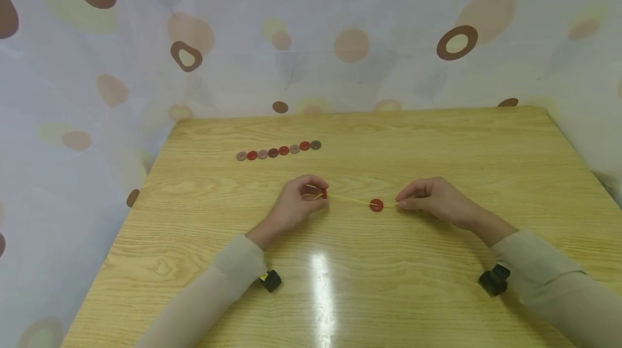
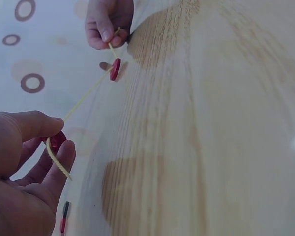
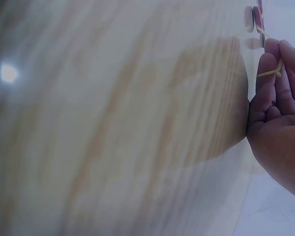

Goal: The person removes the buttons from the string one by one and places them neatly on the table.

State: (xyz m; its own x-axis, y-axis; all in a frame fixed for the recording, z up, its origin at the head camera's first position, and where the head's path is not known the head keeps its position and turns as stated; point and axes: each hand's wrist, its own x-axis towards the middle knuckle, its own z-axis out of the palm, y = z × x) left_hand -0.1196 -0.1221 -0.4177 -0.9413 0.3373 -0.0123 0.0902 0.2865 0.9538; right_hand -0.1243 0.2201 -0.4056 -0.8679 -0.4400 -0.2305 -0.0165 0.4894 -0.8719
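Note:
Between thumb and fingers my left hand (image 1: 297, 203) pinches a red button (image 2: 58, 142) with a yellow string (image 2: 83, 99) through it. A loose end of that string sticks out past the button toward the palm. The string runs taut to my right hand (image 1: 439, 202), whose thumb and fingertips pinch it near a knotted end (image 3: 278, 73). A second red button (image 1: 376, 205) hangs on the string between the hands, nearer the right one. In the left wrist view this button is seen almost edge-on, just above the table.
A slightly slanted row of several red, pinkish and grey-brown buttons (image 1: 274, 152) lies on the wooden table (image 1: 437, 148) beyond my left hand. A patterned curtain (image 1: 311, 56) hangs behind the table and along its left side. Light glares off the table's front middle.

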